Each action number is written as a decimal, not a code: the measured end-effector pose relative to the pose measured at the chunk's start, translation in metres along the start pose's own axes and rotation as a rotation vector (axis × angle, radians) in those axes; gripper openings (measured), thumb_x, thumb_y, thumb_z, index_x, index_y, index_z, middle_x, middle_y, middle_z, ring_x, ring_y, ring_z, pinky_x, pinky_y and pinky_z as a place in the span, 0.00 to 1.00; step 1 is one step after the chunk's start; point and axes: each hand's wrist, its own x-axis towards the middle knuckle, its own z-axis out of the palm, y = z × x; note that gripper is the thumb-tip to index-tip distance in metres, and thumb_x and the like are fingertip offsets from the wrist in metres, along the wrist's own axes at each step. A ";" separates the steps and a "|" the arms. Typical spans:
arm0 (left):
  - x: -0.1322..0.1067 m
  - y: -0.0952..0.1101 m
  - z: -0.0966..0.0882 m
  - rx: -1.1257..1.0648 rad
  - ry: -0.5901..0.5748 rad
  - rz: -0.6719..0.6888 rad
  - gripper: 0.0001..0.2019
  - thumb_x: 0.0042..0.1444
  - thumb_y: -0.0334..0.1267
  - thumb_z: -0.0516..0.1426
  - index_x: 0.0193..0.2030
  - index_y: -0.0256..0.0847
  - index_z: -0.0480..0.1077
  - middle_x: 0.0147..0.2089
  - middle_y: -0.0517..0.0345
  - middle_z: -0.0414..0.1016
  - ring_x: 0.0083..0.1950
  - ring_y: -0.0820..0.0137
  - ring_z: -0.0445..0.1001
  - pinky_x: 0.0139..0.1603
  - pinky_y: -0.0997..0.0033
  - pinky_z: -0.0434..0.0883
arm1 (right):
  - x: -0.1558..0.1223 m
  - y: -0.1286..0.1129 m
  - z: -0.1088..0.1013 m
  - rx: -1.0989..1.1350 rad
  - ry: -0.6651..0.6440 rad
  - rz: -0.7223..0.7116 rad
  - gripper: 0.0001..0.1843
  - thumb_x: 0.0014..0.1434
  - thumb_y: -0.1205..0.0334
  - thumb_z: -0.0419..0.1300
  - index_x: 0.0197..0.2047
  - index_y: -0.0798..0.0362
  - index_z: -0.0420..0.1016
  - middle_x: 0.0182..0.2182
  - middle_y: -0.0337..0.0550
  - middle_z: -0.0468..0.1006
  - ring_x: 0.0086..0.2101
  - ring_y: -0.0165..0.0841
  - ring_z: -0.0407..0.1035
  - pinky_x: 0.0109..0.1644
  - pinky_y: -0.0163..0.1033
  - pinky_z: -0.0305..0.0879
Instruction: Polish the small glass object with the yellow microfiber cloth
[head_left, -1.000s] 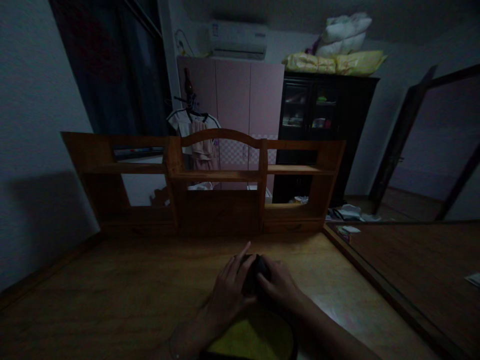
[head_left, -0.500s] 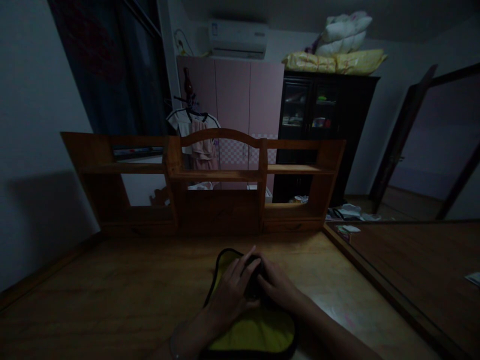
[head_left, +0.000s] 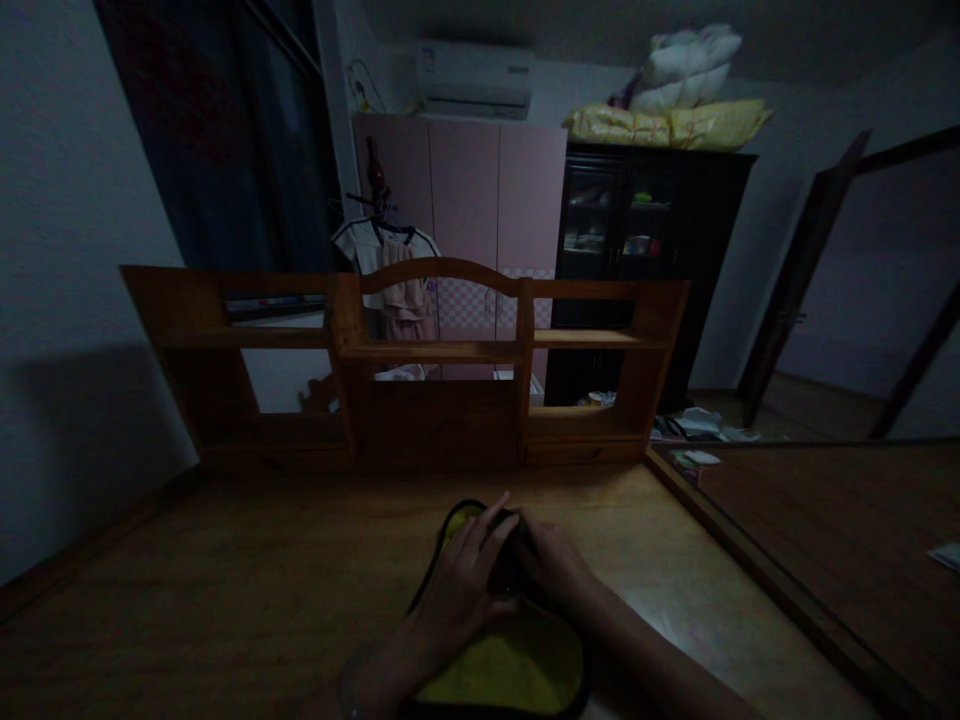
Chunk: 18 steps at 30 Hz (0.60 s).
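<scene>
A yellow-green piece with a black edge (head_left: 517, 660), which looks like fabric, lies on the wooden surface in front of me. Across its middle is a dark part, mostly covered by my hands. My left hand (head_left: 463, 582) curls over this part from the left, its index finger stretched forward and its thumb low. From the right, my right hand (head_left: 555, 565) closes on the same dark part, fingers bent inward close to the left fingertips. What exactly lies between the fingers is hidden and too dark to make out.
A wooden shelf unit (head_left: 439, 350) with open compartments stands along the far edge of the wooden surface (head_left: 225, 590). To the right runs a raised wooden rail (head_left: 750, 560). Behind are a pink wardrobe (head_left: 463, 180), hanging clothes (head_left: 390, 260) and a dark cabinet (head_left: 697, 220).
The far end of the yellow-green piece looks narrower, its black edge shifted slightly right. My right fingers have turned a little farther inward; my left hand has barely moved.
</scene>
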 end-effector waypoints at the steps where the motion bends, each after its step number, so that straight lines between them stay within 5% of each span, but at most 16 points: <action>1: 0.000 0.000 0.000 -0.002 -0.003 -0.007 0.45 0.43 0.32 0.67 0.66 0.43 0.50 0.70 0.46 0.48 0.66 0.54 0.55 0.64 0.52 0.60 | 0.000 0.000 0.001 -0.016 0.009 0.012 0.14 0.65 0.62 0.48 0.53 0.50 0.66 0.38 0.46 0.81 0.35 0.36 0.76 0.34 0.34 0.64; 8: 0.000 0.002 0.000 -0.044 -0.014 -0.031 0.44 0.45 0.36 0.67 0.67 0.45 0.50 0.70 0.48 0.48 0.66 0.56 0.56 0.65 0.54 0.60 | -0.003 0.011 0.001 -0.098 0.060 0.080 0.09 0.59 0.64 0.55 0.43 0.52 0.71 0.30 0.42 0.79 0.28 0.33 0.72 0.30 0.32 0.61; 13: 0.004 -0.006 0.004 0.028 -0.068 -0.039 0.44 0.48 0.42 0.66 0.68 0.45 0.48 0.70 0.48 0.49 0.64 0.55 0.59 0.62 0.54 0.62 | -0.002 0.014 0.005 0.167 0.019 0.019 0.19 0.61 0.61 0.53 0.55 0.52 0.65 0.39 0.44 0.79 0.36 0.34 0.72 0.40 0.37 0.67; 18: 0.017 -0.008 -0.032 0.270 -0.038 0.257 0.43 0.51 0.63 0.57 0.67 0.41 0.52 0.64 0.44 0.62 0.58 0.52 0.66 0.58 0.53 0.65 | 0.004 0.021 0.010 0.477 0.055 0.016 0.21 0.60 0.60 0.55 0.57 0.53 0.66 0.51 0.47 0.75 0.51 0.39 0.69 0.57 0.47 0.64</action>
